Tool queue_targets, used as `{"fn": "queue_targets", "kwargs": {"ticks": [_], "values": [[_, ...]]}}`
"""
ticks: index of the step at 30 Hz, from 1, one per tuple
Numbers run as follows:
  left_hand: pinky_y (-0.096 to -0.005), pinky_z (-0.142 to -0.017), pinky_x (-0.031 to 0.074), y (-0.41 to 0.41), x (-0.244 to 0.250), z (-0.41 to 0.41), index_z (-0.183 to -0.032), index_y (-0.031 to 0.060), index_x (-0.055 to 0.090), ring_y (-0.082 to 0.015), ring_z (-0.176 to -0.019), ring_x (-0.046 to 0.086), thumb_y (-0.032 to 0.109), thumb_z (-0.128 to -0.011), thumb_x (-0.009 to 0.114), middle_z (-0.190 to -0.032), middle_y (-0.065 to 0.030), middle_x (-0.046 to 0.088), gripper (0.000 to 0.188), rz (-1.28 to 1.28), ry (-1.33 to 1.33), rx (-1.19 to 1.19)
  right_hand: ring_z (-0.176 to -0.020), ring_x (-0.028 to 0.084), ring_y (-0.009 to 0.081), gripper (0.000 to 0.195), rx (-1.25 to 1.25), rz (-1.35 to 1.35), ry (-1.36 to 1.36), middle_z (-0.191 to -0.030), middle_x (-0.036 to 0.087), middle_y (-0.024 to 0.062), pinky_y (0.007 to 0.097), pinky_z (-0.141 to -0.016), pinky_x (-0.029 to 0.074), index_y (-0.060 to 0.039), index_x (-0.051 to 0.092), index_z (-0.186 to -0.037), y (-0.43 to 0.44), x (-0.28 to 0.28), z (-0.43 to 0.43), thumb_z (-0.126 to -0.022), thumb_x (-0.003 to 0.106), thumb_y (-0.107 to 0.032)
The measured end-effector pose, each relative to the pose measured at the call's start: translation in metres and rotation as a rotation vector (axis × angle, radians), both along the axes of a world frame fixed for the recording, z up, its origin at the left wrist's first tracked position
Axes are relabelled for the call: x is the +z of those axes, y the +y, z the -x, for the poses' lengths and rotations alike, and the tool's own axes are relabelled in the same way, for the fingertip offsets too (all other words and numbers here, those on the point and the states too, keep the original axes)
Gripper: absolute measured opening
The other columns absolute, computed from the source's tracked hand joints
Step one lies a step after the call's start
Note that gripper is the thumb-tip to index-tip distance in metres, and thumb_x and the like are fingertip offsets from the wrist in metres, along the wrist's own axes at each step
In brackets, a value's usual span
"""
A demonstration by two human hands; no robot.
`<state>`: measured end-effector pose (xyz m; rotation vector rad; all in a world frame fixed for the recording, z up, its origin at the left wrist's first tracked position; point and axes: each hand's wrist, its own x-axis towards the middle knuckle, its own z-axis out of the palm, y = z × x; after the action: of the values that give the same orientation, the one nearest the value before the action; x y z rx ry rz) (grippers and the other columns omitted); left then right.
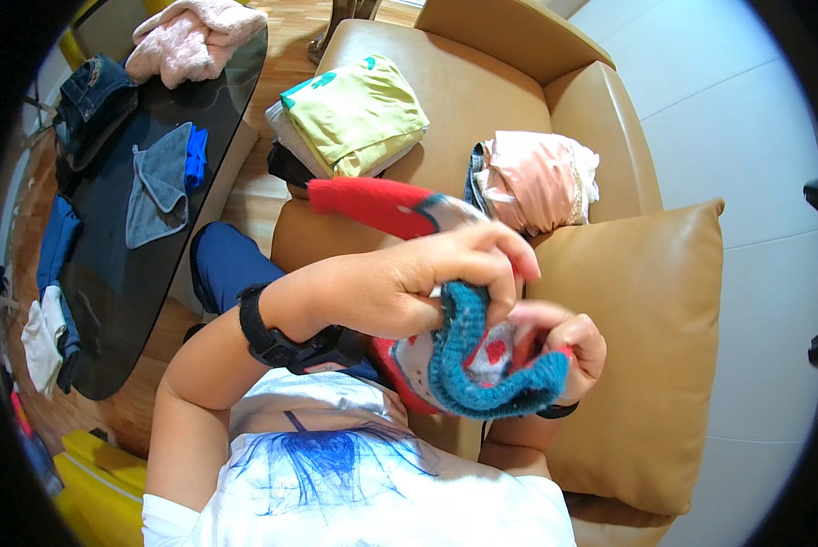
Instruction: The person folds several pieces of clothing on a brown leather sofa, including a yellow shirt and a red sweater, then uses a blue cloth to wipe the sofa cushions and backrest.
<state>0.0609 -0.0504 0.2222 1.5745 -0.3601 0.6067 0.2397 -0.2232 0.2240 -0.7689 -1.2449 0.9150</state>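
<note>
A red and white knitted sweater (375, 204) with a teal ribbed band (460, 383) is held up in front of my chest. My left hand (467, 270) grips the upper end of the teal band, fingers curled over it. On the other side, my right hand (570, 345) pinches the band's right end and is slightly blurred. The band curves in a loop between both hands, and a patterned white and red part shows inside it. One red sleeve stretches to the left above my left forearm. The rest of the sweater hangs below, partly hidden by my left hand and wrist strap.
On the tan leather sofa (450, 75) lie a folded pile with a yellow-green garment (354, 116) on top and a peach satin garment (532, 178). A cushion (635, 355) stands at right. The dark table (108, 301) at left holds a grey cloth (159, 184), jeans (94, 96) and pink fleece (190, 41).
</note>
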Motion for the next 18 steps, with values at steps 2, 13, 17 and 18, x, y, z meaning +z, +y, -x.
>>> {"fn": "queue_targets", "kwargs": {"ticks": [2,13,17,18], "values": [[-0.04,-0.106,0.035,-0.002,-0.001,-0.002,-0.094,0.0085,0.063,-0.0287,-0.123,0.046,-0.003,-0.078,0.062,-0.139,-0.0161,0.041,0.019,0.099,0.003,-0.175,-0.084,0.061,0.0239,0.027,-0.205,-0.077,-0.22,-0.127,0.055,0.0348,0.0364,-0.081,0.051,-0.0019,0.06,-0.082,0.006,-0.005,0.001,-0.096,0.062,-0.025],[-0.0326,-0.104,0.041,-0.021,-0.023,-0.009,-0.132,0.0035,0.045,-0.0148,-0.12,0.052,0.025,-0.101,0.056,-0.122,-0.0075,0.054,0.04,0.664,0.298,0.069,-0.087,0.063,0.0201,0.02,-0.424,0.071,-0.496,-0.108,0.066,0.0196,0.0291,-0.076,0.05,0.0001,0.059,-0.1,0.016,-0.003,-0.003,-0.1,0.058,-0.02],[-0.0382,-0.11,0.034,-0.015,-0.045,-0.002,-0.146,0.0051,0.036,-0.0198,-0.126,0.049,0.067,-0.089,0.057,-0.135,-0.0134,0.051,0.087,0.483,0.295,0.13,-0.079,0.056,0.0082,0.017,-0.76,0.151,-0.324,-0.092,0.065,0.0056,0.0216,-0.071,0.046,-0.0005,0.059,-0.101,0.019,-0.006,-0.01,-0.102,0.056,-0.017],[-0.039,-0.111,0.033,-0.014,-0.052,-0.001,-0.147,0.0055,0.035,-0.0211,-0.128,0.048,0.069,-0.086,0.059,-0.136,-0.0145,0.05,0.091,0.399,0.304,0.157,-0.082,0.056,0.0071,0.017,-0.784,0.14,-0.167,-0.093,0.064,0.003,0.0211,-0.074,0.047,-0.0012,0.058,-0.102,0.019,-0.004,-0.012,-0.103,0.055,-0.018]]}}
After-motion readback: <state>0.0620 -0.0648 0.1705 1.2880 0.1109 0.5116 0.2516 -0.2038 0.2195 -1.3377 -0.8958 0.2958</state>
